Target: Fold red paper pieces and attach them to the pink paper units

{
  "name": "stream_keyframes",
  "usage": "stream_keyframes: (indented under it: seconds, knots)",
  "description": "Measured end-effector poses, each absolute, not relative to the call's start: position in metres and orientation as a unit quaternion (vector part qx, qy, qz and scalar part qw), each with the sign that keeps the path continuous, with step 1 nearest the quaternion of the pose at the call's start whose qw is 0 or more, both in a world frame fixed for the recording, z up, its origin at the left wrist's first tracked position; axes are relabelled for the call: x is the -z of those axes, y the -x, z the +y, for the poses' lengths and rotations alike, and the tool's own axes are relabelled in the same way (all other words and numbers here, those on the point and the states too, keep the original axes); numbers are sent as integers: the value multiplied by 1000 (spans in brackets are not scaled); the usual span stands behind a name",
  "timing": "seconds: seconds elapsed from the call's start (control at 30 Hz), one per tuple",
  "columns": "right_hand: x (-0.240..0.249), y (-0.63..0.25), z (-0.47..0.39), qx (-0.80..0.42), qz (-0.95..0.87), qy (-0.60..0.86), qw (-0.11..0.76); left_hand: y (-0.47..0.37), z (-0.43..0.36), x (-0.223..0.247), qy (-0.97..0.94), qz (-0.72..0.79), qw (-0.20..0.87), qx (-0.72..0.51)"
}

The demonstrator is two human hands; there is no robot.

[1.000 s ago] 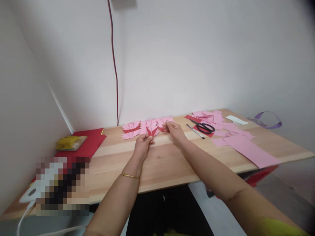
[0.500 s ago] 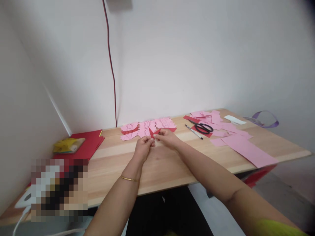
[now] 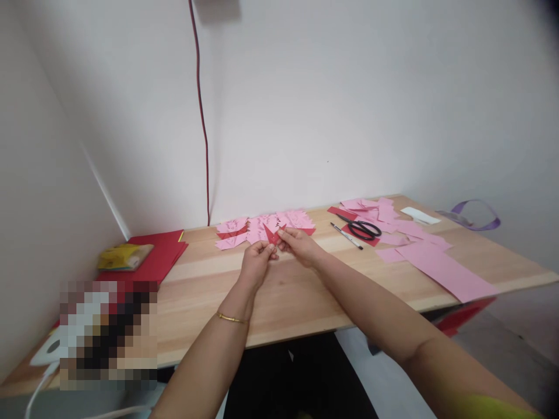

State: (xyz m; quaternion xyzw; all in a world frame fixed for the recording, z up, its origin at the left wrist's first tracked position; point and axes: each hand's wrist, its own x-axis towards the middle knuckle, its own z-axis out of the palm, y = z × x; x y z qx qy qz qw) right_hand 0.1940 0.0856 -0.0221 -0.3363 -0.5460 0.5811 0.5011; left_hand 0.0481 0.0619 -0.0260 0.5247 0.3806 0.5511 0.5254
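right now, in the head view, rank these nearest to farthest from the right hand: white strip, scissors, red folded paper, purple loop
1. Red folded paper, at the fingers on the left side of the right hand.
2. Scissors, off to its right.
3. White strip, farther right.
4. Purple loop, rightmost.

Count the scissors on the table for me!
1. The black scissors lie beside the pen, to the right of the right hand. Others may be hidden under the pink paper.
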Motion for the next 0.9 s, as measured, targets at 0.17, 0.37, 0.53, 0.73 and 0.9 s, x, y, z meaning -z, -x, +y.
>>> stream_keyframes:
  seconds: [0.17,0.37,0.53,0.73,0.9]
  knots:
    - [11,-201,82,-437,-667,388,462,-47,63,27,-538,391,514,-542]
    - [9,-199,79,-345,-741,385,429,-44,65,26,-538,393,490,-562]
    - [7,-195,75,-355,-752,348,432,-42,68,28,-559,383,465,-569]
    - [9,-193,73,-433,-708,379,408,-46,69,32,-508,388,484,-597]
    - [9,-190,72,-407,-737,371,391,-48,70,32,-456,398,498,-622]
